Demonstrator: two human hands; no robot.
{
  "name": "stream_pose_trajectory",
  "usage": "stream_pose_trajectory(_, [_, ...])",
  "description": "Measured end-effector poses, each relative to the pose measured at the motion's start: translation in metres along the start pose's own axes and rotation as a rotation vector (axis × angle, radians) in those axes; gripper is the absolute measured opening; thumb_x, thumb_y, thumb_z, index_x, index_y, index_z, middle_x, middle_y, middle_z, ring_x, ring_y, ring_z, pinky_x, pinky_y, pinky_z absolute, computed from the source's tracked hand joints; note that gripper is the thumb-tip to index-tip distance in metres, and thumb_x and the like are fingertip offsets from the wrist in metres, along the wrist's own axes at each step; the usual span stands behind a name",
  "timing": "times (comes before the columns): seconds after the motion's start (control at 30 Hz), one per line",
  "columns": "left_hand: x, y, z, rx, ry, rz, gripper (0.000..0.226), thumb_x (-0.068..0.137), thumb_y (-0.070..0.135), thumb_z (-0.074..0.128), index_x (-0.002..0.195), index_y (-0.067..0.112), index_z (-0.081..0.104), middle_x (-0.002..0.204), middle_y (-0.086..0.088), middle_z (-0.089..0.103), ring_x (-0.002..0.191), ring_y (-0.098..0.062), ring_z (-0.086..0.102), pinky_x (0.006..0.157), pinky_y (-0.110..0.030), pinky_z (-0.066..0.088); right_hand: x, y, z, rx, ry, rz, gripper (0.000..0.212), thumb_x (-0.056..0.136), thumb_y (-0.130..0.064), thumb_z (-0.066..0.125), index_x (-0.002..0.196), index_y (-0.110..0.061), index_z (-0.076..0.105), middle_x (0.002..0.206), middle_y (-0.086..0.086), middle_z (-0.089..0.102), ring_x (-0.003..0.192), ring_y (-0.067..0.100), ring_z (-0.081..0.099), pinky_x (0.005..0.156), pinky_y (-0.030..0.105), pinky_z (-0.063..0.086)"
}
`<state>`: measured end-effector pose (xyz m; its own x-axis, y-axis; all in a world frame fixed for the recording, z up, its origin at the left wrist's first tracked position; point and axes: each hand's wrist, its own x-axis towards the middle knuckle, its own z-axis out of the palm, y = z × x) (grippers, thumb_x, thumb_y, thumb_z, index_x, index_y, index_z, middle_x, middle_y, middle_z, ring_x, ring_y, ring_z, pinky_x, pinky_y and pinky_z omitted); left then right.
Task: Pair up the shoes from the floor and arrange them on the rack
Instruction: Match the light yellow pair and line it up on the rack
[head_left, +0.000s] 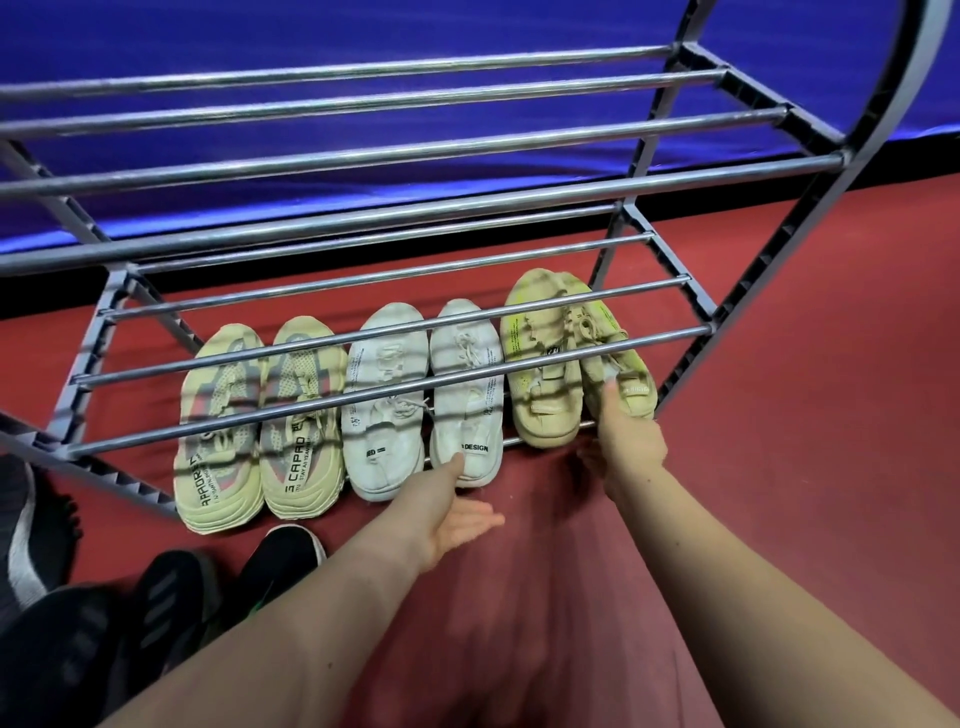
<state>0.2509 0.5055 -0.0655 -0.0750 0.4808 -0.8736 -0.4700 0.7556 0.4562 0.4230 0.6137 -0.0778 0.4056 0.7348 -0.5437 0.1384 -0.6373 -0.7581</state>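
A grey metal shoe rack (363, 156) with bar shelves stands in front of me. Three pairs sit side by side on its lowest level: a yellow-green pair (260, 415) at the left, a white pair (426, 405) in the middle and a beige pair (545, 374) at the right. My right hand (628, 447) grips the heel of the rightmost beige shoe (618, 353), thumb on top and fingers under the heel. My left hand (452, 514) is spread open just in front of the white pair, its thumb touching the heel of the right white shoe (467, 395).
Several black shoes (166, 603) lie on the red floor at the lower left, one with a white sole edge (280, 561). The rack's upper shelves hold nothing. A blue wall runs behind the rack, and bare red floor (805, 415) lies to its right.
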Motion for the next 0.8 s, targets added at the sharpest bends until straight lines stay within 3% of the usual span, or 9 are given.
stream_pose_trajectory(0.1, [-0.008, -0.002, -0.002, 0.367, 0.036, -0.084, 0.070, 0.095, 0.056, 0.035, 0.105, -0.009, 0.056, 0.080, -0.022, 0.068, 0.058, -0.030, 0.069, 0.043, -0.022, 0.048, 0.008, -0.010, -0.008, 0.239, 0.027, 0.105, 0.069, 0.071, -0.065, 0.063, 0.106, -0.006, 0.057, 0.098, 0.011, 0.062, 0.068, 0.027, 0.067, 0.062, 0.038, 0.059])
stream_pose_trajectory(0.2, [-0.019, 0.002, 0.011, 0.460, -0.031, -0.094, 0.062, 0.096, 0.054, 0.033, 0.094, -0.002, 0.060, 0.079, -0.018, 0.068, 0.056, -0.027, 0.067, 0.046, -0.022, 0.043, 0.027, -0.014, -0.011, 0.420, -0.009, 0.175, 0.049, 0.076, -0.046, 0.070, 0.105, -0.008, 0.059, 0.098, 0.008, 0.063, 0.074, 0.026, 0.068, 0.055, 0.033, 0.056])
stream_pose_trajectory(0.27, [-0.020, 0.005, 0.026, 0.389, -0.108, -0.082, 0.057, 0.096, 0.052, 0.034, 0.110, 0.000, 0.055, 0.093, -0.020, 0.067, 0.065, -0.029, 0.068, 0.051, -0.026, 0.049, 0.036, -0.016, -0.011, 0.519, -0.045, 0.215, 0.040, 0.079, -0.033, 0.072, 0.104, -0.004, 0.060, 0.096, 0.010, 0.067, 0.077, 0.027, 0.070, 0.059, 0.037, 0.059])
stream_pose_trajectory(0.37, [-0.011, 0.005, 0.055, 0.168, -0.113, -0.040, 0.054, 0.097, 0.043, 0.043, 0.135, 0.005, 0.039, 0.118, -0.022, 0.056, 0.077, -0.033, 0.066, 0.063, -0.035, 0.055, 0.035, -0.018, -0.014, 0.476, -0.082, 0.222, 0.026, 0.081, -0.022, 0.072, 0.097, -0.005, 0.061, 0.079, 0.007, 0.062, 0.057, 0.019, 0.059, 0.040, 0.022, 0.048])
stream_pose_trajectory(0.47, [0.009, 0.009, 0.085, -0.012, -0.035, 0.017, 0.056, 0.095, 0.041, 0.049, 0.139, 0.010, 0.037, 0.132, -0.021, 0.046, 0.091, -0.035, 0.062, 0.064, -0.037, 0.056, 0.035, -0.017, -0.020, 0.437, -0.192, 0.226, 0.020, 0.081, -0.013, 0.070, 0.096, -0.003, 0.061, 0.084, 0.012, 0.061, 0.059, 0.019, 0.058, 0.035, 0.017, 0.044])
stream_pose_trajectory(0.53, [0.021, 0.014, 0.099, -0.126, 0.000, 0.054, 0.053, 0.094, 0.042, 0.049, 0.135, 0.010, 0.042, 0.124, -0.017, 0.050, 0.090, -0.033, 0.062, 0.062, -0.036, 0.055, 0.034, -0.018, -0.026, 0.414, -0.246, 0.246, 0.012, 0.081, -0.008, 0.068, 0.088, -0.001, 0.060, 0.088, 0.015, 0.060, 0.062, 0.022, 0.060, 0.036, 0.018, 0.047])
stream_pose_trajectory(0.63, [0.036, 0.024, 0.112, -0.333, 0.054, 0.108, 0.043, 0.094, 0.036, 0.054, 0.122, 0.004, 0.053, 0.097, -0.012, 0.061, 0.085, -0.030, 0.064, 0.065, -0.036, 0.058, 0.033, -0.020, -0.032, 0.403, -0.248, 0.241, 0.008, 0.081, -0.002, 0.066, 0.081, 0.000, 0.058, 0.090, 0.018, 0.060, 0.060, 0.023, 0.059, 0.035, 0.019, 0.048])
stream_pose_trajectory(0.73, [0.045, 0.025, 0.115, -0.327, 0.110, 0.116, 0.038, 0.092, 0.024, 0.060, 0.122, 0.001, 0.055, 0.113, -0.016, 0.063, 0.072, -0.028, 0.067, 0.054, -0.030, 0.060, 0.031, -0.019, -0.032, 0.416, -0.194, 0.205, 0.015, 0.078, 0.004, 0.067, 0.090, 0.004, 0.058, 0.097, 0.022, 0.063, 0.062, 0.024, 0.062, 0.042, 0.024, 0.052])
stream_pose_trajectory(0.8, [0.048, 0.024, 0.114, -0.328, 0.118, 0.120, 0.038, 0.092, 0.019, 0.060, 0.122, -0.003, 0.053, 0.108, -0.018, 0.063, 0.067, -0.030, 0.069, 0.047, -0.027, 0.058, 0.031, -0.015, -0.031, 0.454, -0.139, 0.153, 0.026, 0.076, 0.007, 0.068, 0.095, 0.000, 0.051, 0.099, 0.021, 0.063, 0.065, 0.026, 0.065, 0.053, 0.032, 0.057])
